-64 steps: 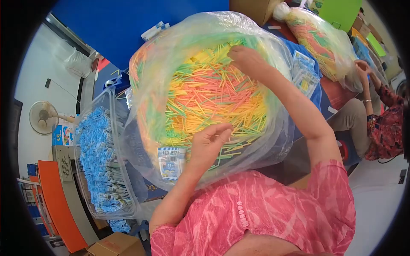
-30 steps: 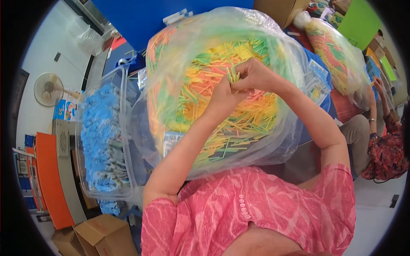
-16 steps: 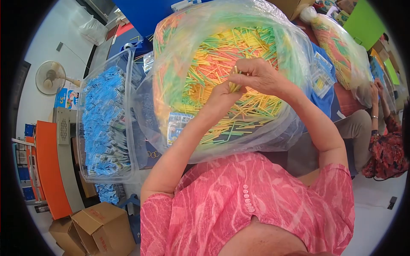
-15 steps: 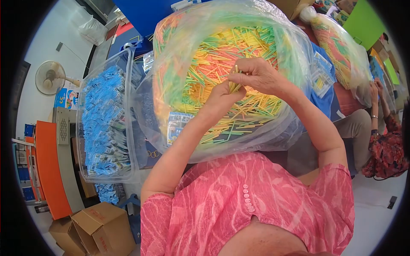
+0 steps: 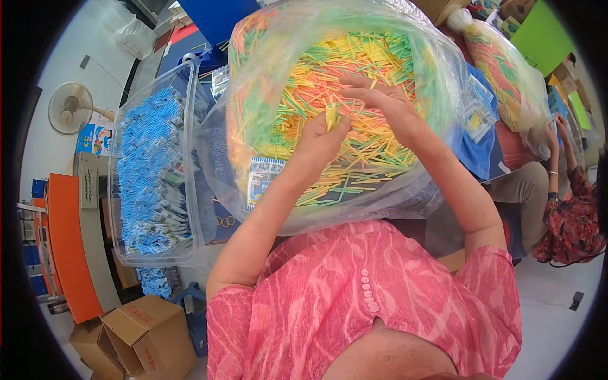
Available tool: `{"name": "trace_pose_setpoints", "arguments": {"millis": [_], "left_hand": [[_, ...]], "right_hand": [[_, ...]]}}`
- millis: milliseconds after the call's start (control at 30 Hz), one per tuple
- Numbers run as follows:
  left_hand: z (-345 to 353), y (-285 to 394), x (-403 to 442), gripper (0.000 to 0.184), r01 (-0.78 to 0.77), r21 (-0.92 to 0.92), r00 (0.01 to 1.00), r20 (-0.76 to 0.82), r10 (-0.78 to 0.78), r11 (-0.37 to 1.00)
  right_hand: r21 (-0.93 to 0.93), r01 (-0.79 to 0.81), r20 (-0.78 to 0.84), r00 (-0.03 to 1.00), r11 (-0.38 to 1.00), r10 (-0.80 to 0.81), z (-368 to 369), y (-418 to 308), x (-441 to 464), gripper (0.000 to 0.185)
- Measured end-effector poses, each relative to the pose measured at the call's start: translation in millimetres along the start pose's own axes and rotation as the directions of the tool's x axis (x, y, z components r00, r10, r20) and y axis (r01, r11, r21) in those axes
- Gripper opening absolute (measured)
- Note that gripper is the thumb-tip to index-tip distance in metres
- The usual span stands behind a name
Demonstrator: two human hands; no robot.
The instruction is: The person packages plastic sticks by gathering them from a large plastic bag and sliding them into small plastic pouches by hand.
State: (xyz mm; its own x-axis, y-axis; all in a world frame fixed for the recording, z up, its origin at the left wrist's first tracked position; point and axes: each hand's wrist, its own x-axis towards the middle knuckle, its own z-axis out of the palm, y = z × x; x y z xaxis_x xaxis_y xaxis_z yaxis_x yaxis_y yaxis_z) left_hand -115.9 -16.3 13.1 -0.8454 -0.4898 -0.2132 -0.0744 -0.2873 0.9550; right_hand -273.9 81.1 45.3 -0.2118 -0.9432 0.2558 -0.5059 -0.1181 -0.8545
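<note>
My left hand (image 5: 322,138) is closed around a small bundle of thin sticks (image 5: 331,114), yellow and green, whose ends stand up above the thumb. To its right, my right hand (image 5: 391,107) has its fingers stretched out, apart from the bundle. Both hands are over a large clear plastic bag (image 5: 437,126) with its mouth wide open. Inside lies a heap of loose sticks (image 5: 361,168) in yellow, green and pink-orange. A short yellow stick shows by my right fingers; whether they touch it I cannot tell. A printed packet (image 5: 265,180) lies near my left forearm.
Left of the bag stands a clear plastic bin (image 5: 190,209) filled with blue-and-white packets (image 5: 152,171). More packets (image 5: 479,120) lie on blue cloth at the right. Beyond is another bag of sticks (image 5: 497,69), near another person's hands (image 5: 557,130). Cardboard boxes (image 5: 149,335) sit at lower left.
My hands were together at the bundle and have parted. My left hand has moved slightly left with the sticks; my right hand has let go and its fingers have straightened.
</note>
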Motion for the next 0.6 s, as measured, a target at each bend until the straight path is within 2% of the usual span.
{"name": "trace_pose_setpoints", "arguments": {"millis": [33, 100, 133, 200, 233, 300, 333, 400, 433, 500, 533, 600], "left_hand": [[-0.4, 0.8, -0.5, 0.021, 0.000, -0.002, 1.000, -0.001, 0.000, 1.000], [0.9, 4.0, -2.2, 0.019, 0.033, -0.077, 0.999, 0.037, -0.030, 0.996], [0.9, 6.0, -3.4, 0.019, 0.035, -0.078, 0.999, 0.040, -0.032, 0.996], [-1.1, 10.1, -5.8, 0.019, 0.111, -0.026, 0.984, 0.144, -0.106, 0.994], [-2.7, 8.1, -6.4, 0.019, 0.109, -0.027, 0.984, 0.144, -0.105, 0.994], [-1.8, 9.3, -9.5, 0.020, 0.131, -0.200, 0.955, 0.290, -0.069, 0.971], [-0.4, 10.8, -10.5, 0.020, 0.134, -0.201, 0.955, 0.289, -0.072, 0.970], [4.2, 16.8, -12.3, 0.022, 0.161, -0.128, 0.951, 0.286, -0.119, 0.979], [5.9, 18.3, -12.8, 0.022, 0.163, -0.128, 0.951, 0.286, -0.121, 0.978], [7.6, 19.7, -13.8, 0.025, 0.182, -0.178, 0.966, 0.216, -0.142, 0.967], [6.5, 18.3, -13.2, 0.025, 0.183, -0.177, 0.966, 0.216, -0.143, 0.967], [4.3, 12.0, -11.8, 0.026, 0.167, -0.178, 0.971, 0.202, -0.130, 0.970]], "right_hand": [[-0.001, 0.000, 0.002, 1.000, 1.000, 0.000, 3.3, -1.2, -0.6, 0.040], [0.282, -0.227, 0.058, 0.974, 0.932, 0.219, 12.6, -6.1, -1.2, 0.046], [0.281, -0.229, 0.056, 0.973, 0.932, 0.222, 13.3, -5.3, -3.9, 0.046], [0.283, -0.358, 0.263, 0.921, 0.890, 0.287, 16.4, -1.6, -6.8, 0.049], [0.281, -0.357, 0.264, 0.921, 0.891, 0.286, 16.5, 1.8, -7.3, 0.049], [0.179, -0.206, 0.236, 0.958, 0.962, 0.161, 15.6, 0.8, -6.4, 0.050], [0.181, -0.208, 0.238, 0.958, 0.961, 0.163, 15.9, -0.3, -5.6, 0.050], [0.331, -0.125, 0.106, 0.990, 0.935, 0.094, 15.1, -5.6, -2.4, 0.049], [0.332, -0.126, 0.107, 0.990, 0.935, 0.095, 11.9, -5.3, -1.1, 0.049], [0.390, -0.140, 0.280, 0.960, 0.910, 0.027, 5.3, -10.3, 2.4, 0.047], [0.392, -0.139, 0.279, 0.960, 0.910, 0.026, 4.6, -13.5, 0.0, 0.047], [0.345, -0.495, 0.494, 0.818, 0.798, 0.294, 5.2, -25.4, -6.9, 0.045]]}}
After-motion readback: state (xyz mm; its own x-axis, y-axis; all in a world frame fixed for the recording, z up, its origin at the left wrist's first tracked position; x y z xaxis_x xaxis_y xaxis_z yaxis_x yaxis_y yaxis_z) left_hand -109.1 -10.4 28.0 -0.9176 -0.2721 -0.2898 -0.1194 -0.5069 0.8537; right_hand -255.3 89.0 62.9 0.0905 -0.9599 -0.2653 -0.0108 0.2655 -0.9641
